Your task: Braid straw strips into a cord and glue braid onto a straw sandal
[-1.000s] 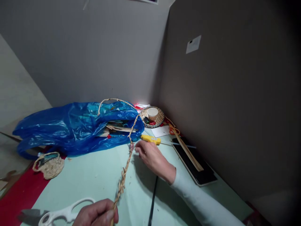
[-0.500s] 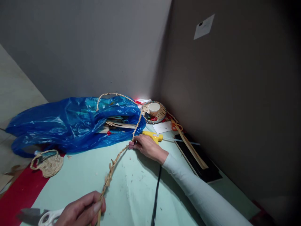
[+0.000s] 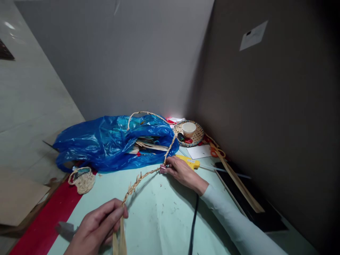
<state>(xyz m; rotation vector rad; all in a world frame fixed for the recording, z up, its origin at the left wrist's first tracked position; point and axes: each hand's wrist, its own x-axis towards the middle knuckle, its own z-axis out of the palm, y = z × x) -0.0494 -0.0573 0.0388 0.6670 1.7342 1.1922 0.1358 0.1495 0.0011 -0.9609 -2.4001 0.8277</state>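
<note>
A braided straw cord [image 3: 143, 176] runs slantwise between my two hands, with frayed ends sticking out along it. My left hand [image 3: 102, 221] is closed, pinching the cord's near end between thumb and fingers. Loose flat straw strands [image 3: 122, 237] hang below that grip. Farther off, my right hand [image 3: 183, 173] pinches a small pink clip [image 3: 163, 169] that sits on the braid. Beyond the clip the cord bends away and lies over the blue plastic bag [image 3: 111, 141]. Scissors [image 3: 66, 229] lie mostly hidden behind my left hand; a blade shows.
A yellow glue gun [image 3: 190, 162] lies just behind my right hand, its black cable [image 3: 194, 223] crossing the table. Farther back, a woven tray [image 3: 198, 136] holds a white cup [image 3: 188, 129]. Orange-handled scissors [image 3: 214, 152] and a black board [image 3: 265, 212] lie right; a coiled straw piece [image 3: 84, 182] left.
The view has turned left. My left hand sits closer to the frayed part of the braid, and loose strands now show below it. My right hand stays at the clip.
</note>
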